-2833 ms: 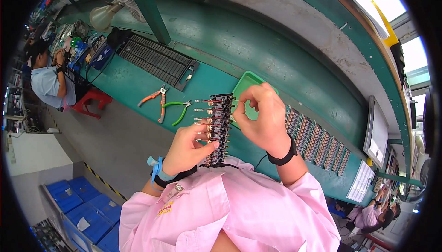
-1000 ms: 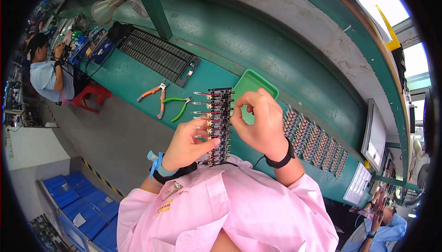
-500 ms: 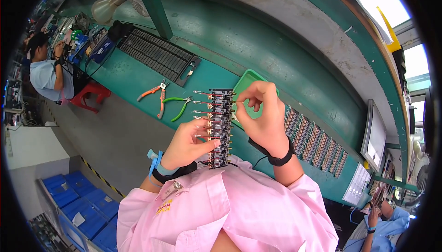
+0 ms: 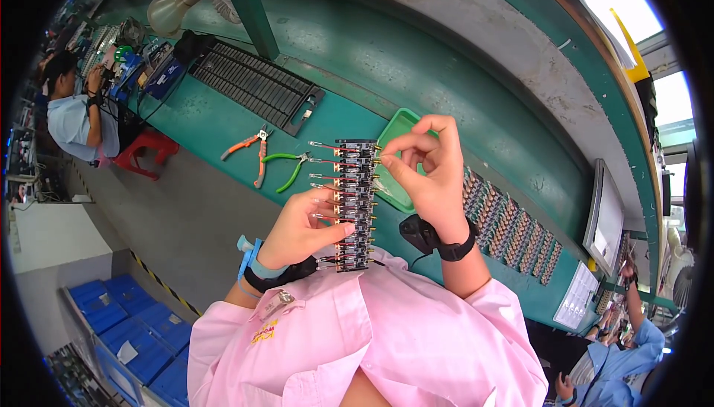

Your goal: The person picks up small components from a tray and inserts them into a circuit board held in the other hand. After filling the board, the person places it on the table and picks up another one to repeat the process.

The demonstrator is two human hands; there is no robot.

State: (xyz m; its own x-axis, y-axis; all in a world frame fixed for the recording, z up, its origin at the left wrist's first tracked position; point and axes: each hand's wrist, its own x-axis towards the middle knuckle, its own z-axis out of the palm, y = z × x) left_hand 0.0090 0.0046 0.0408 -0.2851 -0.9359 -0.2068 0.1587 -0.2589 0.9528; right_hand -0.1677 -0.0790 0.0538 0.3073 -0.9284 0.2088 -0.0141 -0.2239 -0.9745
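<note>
A dark, ladder-like strip of circuit boards (image 4: 355, 206) is held up over the near edge of the green workbench (image 4: 346, 118), in front of the wearer's pink shirt (image 4: 439, 325). Clear-tipped parts on red and dark leads jut from its left side and short brass-coloured pins from its right; the fine detail of each board is too small to read. The left hand (image 4: 301, 225) is clamped on the strip's left edge, thumb across the front, the other fingertips hidden behind it. The right hand (image 4: 431, 176) is at the strip's upper right edge, thumb and forefinger nearly together; whether they pinch a pin or lead cannot be told. This hand covers much of a green tray (image 4: 402, 114), so most of its inside is hidden. Rows of small parts (image 4: 513, 227) lie right of that wrist, too fine to make out singly. Left of the strip lie green-handled cutters (image 4: 292, 176) and orange-handled pliers (image 4: 262, 163), with a black slotted rack (image 4: 253, 83) beyond. At lower right a blue-sleeved co-worker (image 4: 628, 355) is partly lost in the dark rim.
</note>
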